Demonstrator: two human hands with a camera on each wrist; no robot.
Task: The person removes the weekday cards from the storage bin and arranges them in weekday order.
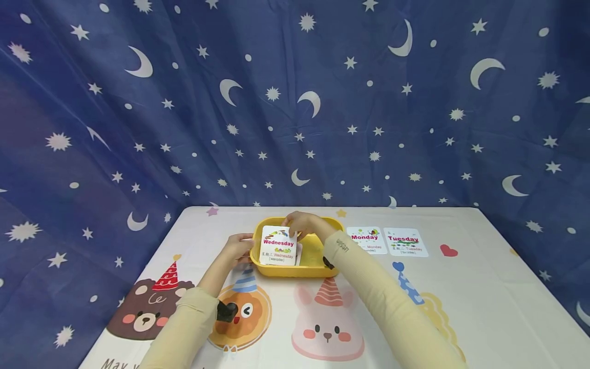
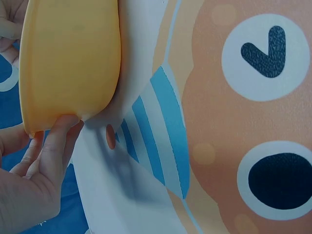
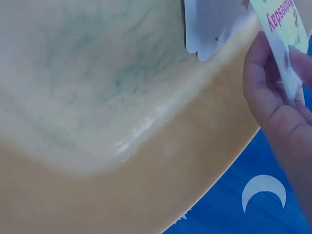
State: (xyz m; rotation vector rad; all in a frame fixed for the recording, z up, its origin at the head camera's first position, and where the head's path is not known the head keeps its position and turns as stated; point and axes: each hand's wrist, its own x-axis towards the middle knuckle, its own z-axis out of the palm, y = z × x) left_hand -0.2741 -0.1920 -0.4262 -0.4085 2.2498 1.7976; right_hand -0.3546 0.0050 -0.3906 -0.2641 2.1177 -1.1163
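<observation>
A yellow plastic tray (image 1: 295, 272) stands near the back of the table. My left hand (image 1: 238, 250) grips its left end; in the left wrist view, the fingers (image 2: 57, 141) bend against the wall and rim. Over the tray's left half, my right hand (image 1: 304, 224) pinches a white "Wednesday" card (image 1: 278, 246) by its upper right side. The right wrist view shows that card (image 3: 287, 53) between thumb and fingers, tilted up. More white cards (image 3: 214, 24) lie in the tray below it, mostly hidden from the head view.
Right of the tray, a "Monday" card (image 1: 369, 241) and a "Tuesday" card (image 1: 406, 242) lie side by side, face up. The tablecloth (image 1: 488, 307) carries printed cartoon animals. A blue curtain (image 1: 295, 128) with moons and stars hangs behind the table.
</observation>
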